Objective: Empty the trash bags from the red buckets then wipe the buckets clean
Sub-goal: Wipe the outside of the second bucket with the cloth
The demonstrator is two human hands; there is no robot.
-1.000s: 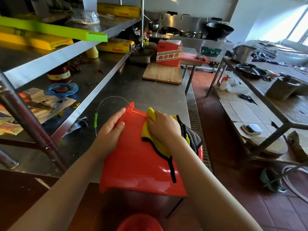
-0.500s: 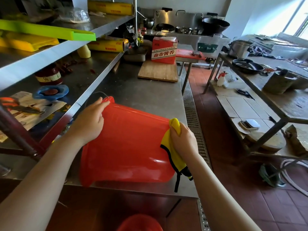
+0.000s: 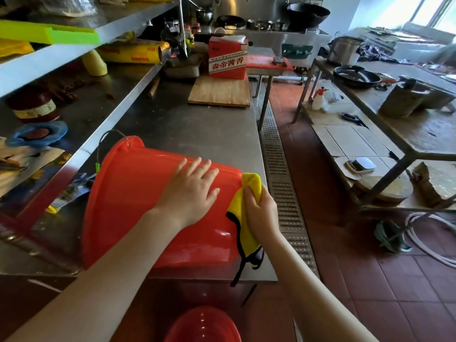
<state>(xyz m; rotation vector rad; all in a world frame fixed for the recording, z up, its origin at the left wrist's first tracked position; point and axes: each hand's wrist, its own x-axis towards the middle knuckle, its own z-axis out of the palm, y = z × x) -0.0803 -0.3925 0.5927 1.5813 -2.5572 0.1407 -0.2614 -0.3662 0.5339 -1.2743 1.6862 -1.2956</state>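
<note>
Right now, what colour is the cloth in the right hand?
Yellow with black edging, seen in the head view: the cloth.

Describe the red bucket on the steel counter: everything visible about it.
The red bucket is glossy plastic and lies on its side on the steel counter, rim toward the shelving, base toward the aisle. A thin wire handle arcs off its rim. The left hand presses flat on its wall; the right hand holds a yellow cloth against its base.

Steel counter (image 3: 197, 134) with red bucket (image 3: 133, 193), wooden board (image 3: 219, 92).
</note>
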